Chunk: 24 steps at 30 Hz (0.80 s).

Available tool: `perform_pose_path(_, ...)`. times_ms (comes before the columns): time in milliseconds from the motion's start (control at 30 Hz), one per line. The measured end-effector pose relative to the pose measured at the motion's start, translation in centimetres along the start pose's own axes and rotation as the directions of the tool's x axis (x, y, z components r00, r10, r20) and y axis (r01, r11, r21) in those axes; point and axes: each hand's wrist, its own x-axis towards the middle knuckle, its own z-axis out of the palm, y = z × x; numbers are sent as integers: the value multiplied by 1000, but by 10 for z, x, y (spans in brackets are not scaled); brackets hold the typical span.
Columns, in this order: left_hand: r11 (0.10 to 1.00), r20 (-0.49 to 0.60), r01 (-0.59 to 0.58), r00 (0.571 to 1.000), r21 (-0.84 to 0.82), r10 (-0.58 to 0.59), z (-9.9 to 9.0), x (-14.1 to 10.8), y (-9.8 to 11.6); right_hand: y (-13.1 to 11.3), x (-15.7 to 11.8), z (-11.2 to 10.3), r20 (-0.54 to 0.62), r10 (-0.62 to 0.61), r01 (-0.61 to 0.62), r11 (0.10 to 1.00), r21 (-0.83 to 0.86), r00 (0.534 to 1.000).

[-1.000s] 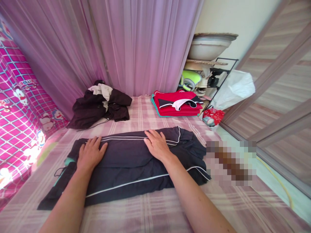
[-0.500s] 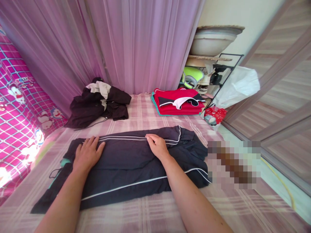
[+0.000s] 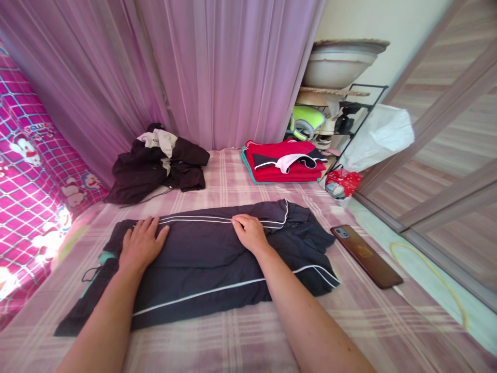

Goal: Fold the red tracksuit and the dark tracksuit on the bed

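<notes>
A dark navy garment with white piping (image 3: pixel 202 254) is spread lengthwise on the bed, partly folded over itself. Teal fabric and a thin cord loop show at its left end. My left hand (image 3: pixel 143 243) lies flat on the upper left part, fingers spread. On the top layer, beside the double white stripe, rests my right hand (image 3: pixel 250 233), its fingers extended close together and the thumb near them. Both palms face down and their undersides are hidden. My forearms cross over the lower half of the garment.
A rumpled black garment pile (image 3: pixel 155 160) lies at the back left, and a folded red and teal stack (image 3: pixel 287 163) at the back right. A brown phone (image 3: pixel 367 256) with a cable lies at the right edge. Beyond stand a rack (image 3: pixel 365 106) and sliding doors (image 3: pixel 446 129).
Both hands stay at almost the same spots on the garment. The view has shifted very slightly. The phone, blocked out by pixelation before, is now clear.
</notes>
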Motion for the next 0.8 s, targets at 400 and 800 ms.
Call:
perform_pose_path(400, 1000, 37, 11, 999, 12, -11, -9, -4, 6, -2, 1, -2, 22, 2, -2, 1000, -16, 1000)
perform_pose_path(800, 1000, 55, 23, 998, 10, -23, -10, -3, 6, -3, 0, -2, 31, 23, -22, 999, -35, 999)
